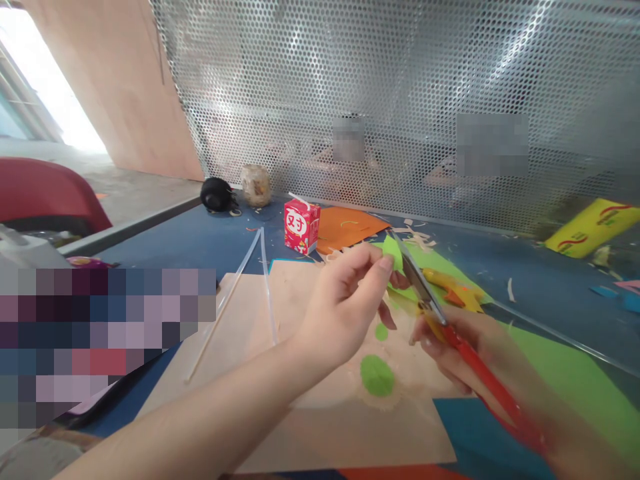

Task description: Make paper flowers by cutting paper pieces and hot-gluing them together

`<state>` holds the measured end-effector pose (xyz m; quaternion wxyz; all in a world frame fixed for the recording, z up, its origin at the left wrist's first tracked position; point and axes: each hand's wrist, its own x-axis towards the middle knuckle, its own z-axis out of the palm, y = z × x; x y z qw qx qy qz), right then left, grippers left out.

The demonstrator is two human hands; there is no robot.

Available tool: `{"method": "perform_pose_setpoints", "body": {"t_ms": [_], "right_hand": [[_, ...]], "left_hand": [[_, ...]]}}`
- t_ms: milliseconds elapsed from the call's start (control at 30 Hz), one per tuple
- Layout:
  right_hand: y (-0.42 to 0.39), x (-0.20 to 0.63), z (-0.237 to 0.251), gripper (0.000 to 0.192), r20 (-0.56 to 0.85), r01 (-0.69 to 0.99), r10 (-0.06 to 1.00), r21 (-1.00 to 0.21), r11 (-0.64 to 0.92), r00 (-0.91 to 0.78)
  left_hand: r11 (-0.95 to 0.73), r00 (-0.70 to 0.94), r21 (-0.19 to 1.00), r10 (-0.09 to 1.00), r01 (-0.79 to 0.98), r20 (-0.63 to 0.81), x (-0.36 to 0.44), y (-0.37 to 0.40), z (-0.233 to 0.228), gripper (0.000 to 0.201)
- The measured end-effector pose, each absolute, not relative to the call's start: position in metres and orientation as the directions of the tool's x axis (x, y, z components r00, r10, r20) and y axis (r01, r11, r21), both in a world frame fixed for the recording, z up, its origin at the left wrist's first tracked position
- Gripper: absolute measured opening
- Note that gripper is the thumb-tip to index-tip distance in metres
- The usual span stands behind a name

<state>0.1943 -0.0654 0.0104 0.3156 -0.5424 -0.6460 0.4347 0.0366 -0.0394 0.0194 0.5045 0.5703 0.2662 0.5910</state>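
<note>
My left hand [350,300] pinches a small piece of light green paper [393,252] between thumb and fingertips. Close to its right side are the metal blades of the red-handled scissors [480,367], which my right hand [465,347] grips around the handles. Whether the blades touch the paper I cannot tell. Below my hands, a green paper circle [377,375] with a jagged edge lies on a larger pale round piece, and a smaller green circle [381,331] is just above it. They rest on a beige paper sheet [310,433].
A red drink box [301,227] with a straw stands behind an orange sheet's [350,227] left edge. Glue sticks [240,273] lie left. A yellow glue gun-like tool [455,283] rests on green paper. A yellow packet [590,227] sits right. A perforated metal panel [350,87] closes the back.
</note>
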Motion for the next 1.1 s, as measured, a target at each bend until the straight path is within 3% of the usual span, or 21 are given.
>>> {"method": "perform_pose_setpoints", "body": {"t_ms": [633,1100], "right_hand": [[-0.0678,0.1928,0.011,0.033,-0.013,0.48,0.987,-0.875,0.066,-0.16],[-0.0642,0.1974,0.0104,0.028,-0.058,0.471,0.973,-0.88,0.056,-0.223]], "left_hand": [[-0.325,0.154,0.896,0.911,-0.302,0.383,0.0364,-0.039,0.0196,0.021],[-0.351,0.161,0.897,0.902,-0.268,0.401,0.0352,-0.0384,0.0195,0.02]]}}
